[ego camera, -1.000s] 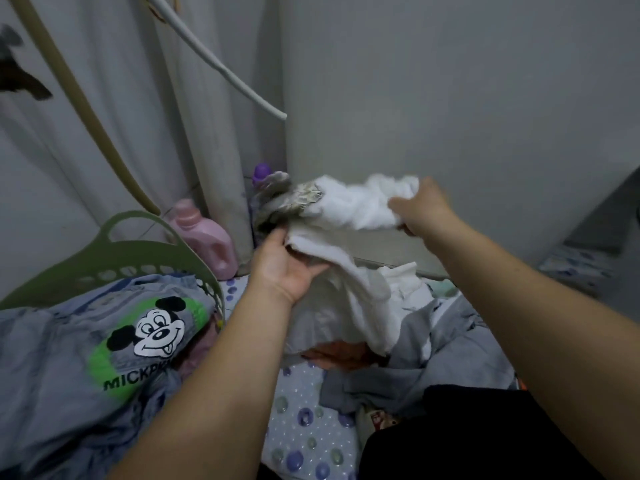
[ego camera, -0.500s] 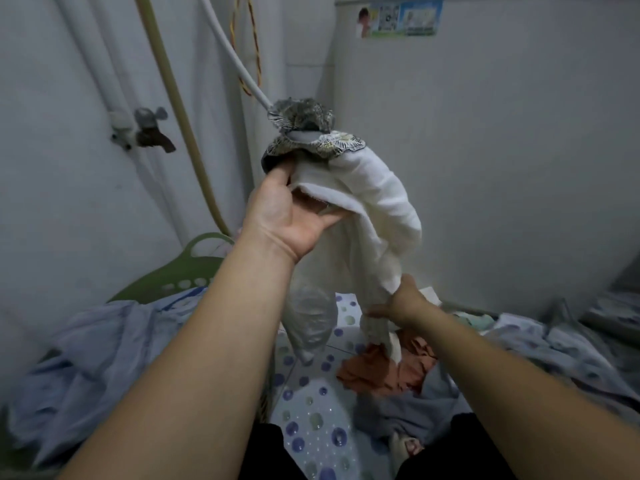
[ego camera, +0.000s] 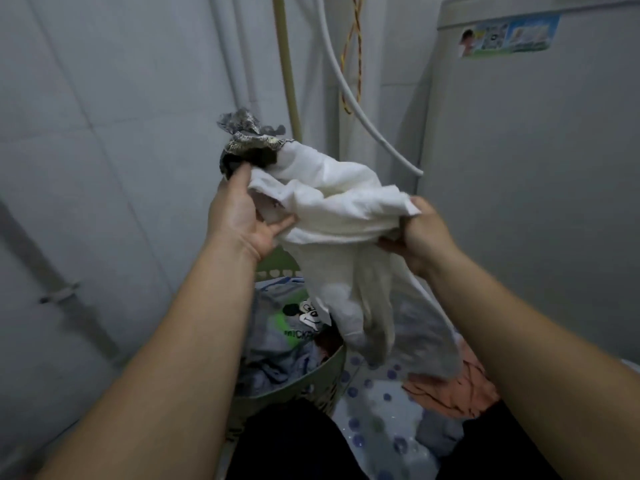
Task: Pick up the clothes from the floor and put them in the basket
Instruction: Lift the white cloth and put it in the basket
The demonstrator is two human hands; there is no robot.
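Above the green basket (ego camera: 322, 379), the left hand (ego camera: 242, 216) grips the white garment (ego camera: 336, 216) and a dark patterned cloth (ego camera: 247, 150), fingers curled into the fabric. The right hand (ego camera: 419, 233), lower half a second ago, has risen to pinch the garment's other end. The basket now sits directly below, holding grey clothes (ego camera: 277, 341).

The green basket (ego camera: 313, 374) at lower centre is already heaped with grey-blue clothes (ego camera: 277, 344), so little room is left inside. Open air is found above it, partly taken by the hanging white garment (ego camera: 346, 237). The far side is closed by the tiled wall (ego camera: 104, 133), upright pipes (ego camera: 287, 64) and a slanting hose (ego camera: 349, 95); the right is blocked by the washing machine (ego camera: 536, 202).
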